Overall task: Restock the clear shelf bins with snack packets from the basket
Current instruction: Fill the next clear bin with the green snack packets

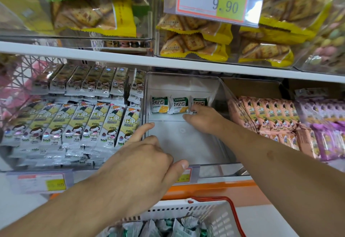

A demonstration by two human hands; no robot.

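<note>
The basket (211, 216) sits lowest and closest, holding more snack packets (179, 227). Just above it, the left hand (141, 164) rests loosely curled at the clear bin (186, 143) front, holding nothing. The right hand (201, 118) reaches deep inside, fingers (196, 108) touching the right-most of three upright packets (178, 105) at the back; whether they pinch it is hidden. So the left hand is nearer the basket.

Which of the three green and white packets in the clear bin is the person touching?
The rightmost packet, at the back of the clear bin. The right hand rests on its lower edge; the middle packet and left packet stand untouched.
</note>
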